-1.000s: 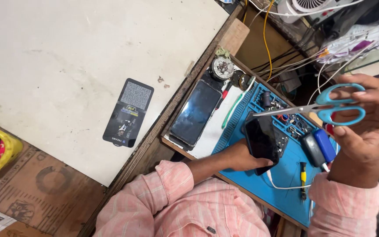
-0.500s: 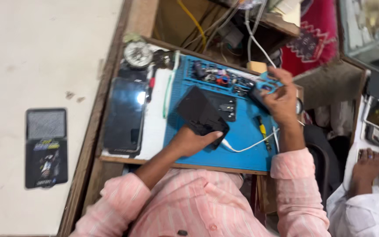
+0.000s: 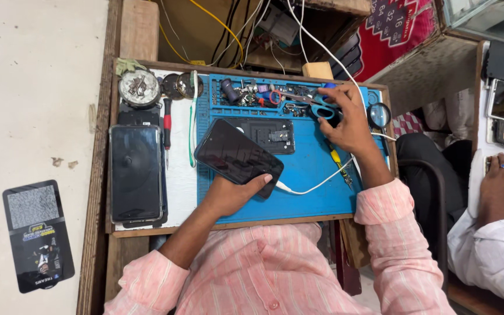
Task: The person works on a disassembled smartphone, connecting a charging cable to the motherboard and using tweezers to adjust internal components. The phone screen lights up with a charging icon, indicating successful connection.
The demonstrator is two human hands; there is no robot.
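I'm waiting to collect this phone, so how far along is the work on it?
Done: a dark flat panel lies loose on the blue mat. In hand: the left hand holds the dark phone, a white cable at its end; the right hand has its grip on the blue-handled scissors. Left: the phone is not yet set down.

Our two hands working over the blue mat (image 3: 316, 175)

We are gripping a dark phone (image 3: 237, 156) with our left hand (image 3: 234, 192), while our right hand (image 3: 348, 119) is closing on blue-handled scissors (image 3: 316, 105) at the far edge.
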